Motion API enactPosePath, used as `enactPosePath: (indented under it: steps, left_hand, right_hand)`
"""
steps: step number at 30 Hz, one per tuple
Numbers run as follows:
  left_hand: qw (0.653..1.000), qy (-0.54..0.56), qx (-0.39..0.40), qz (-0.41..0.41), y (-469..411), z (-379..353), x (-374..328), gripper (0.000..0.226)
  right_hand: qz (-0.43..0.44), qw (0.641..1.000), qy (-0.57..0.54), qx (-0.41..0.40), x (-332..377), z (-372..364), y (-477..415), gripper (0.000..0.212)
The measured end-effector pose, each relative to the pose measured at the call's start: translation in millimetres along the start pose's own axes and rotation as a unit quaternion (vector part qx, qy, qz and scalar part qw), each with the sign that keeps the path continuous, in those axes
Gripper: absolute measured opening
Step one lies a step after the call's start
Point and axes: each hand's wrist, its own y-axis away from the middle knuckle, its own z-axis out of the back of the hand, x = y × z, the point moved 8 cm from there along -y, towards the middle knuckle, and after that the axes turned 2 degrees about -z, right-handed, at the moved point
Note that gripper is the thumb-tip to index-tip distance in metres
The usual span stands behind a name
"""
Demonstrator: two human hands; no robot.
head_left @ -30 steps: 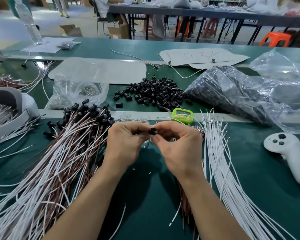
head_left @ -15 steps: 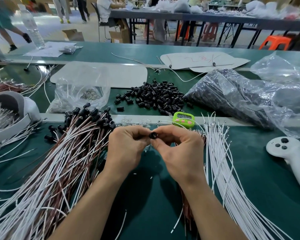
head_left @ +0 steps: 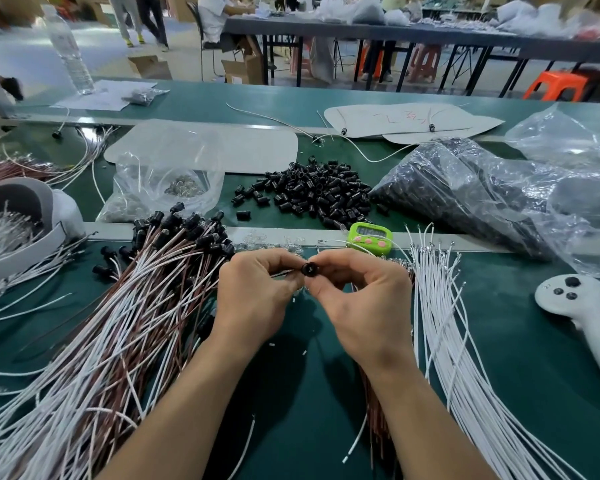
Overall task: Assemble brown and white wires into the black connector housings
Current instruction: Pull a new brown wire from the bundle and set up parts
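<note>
A small black connector housing [head_left: 309, 269] is pinched between the fingertips of my right hand [head_left: 364, 303], its open end facing me. My left hand [head_left: 257, 296] meets it from the left, fingers curled against the housing; what it holds is hidden by the fingers. To the left lies a big bundle of brown and white wires with black housings fitted [head_left: 118, 323]. Loose white wires [head_left: 444, 334] fan out on the right, and brown wires [head_left: 378, 420] lie under my right forearm. A pile of loose black housings [head_left: 312, 192] sits beyond the hands.
A green timer [head_left: 369, 237] sits just behind my hands. A white controller [head_left: 582, 306] lies at the right. Clear plastic bags [head_left: 482, 188] of black parts and a small bag [head_left: 167, 181] lie at the back. A white headset [head_left: 25, 223] is at the left, a water bottle [head_left: 70, 53] far left.
Both hands stay together on the black housing with only slight finger shifts. The view has tilted a little, so everything sits slightly lower in frame.
</note>
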Motion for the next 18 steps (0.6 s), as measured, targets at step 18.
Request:
enactPosePath:
  steps: [18]
  left_hand:
    - [0.99,0.082,-0.003,-0.115,9,-4,-23,0.041]
  right_hand:
    - [-0.058,0.998,0.004,-0.007,-9,12,-8,0.028]
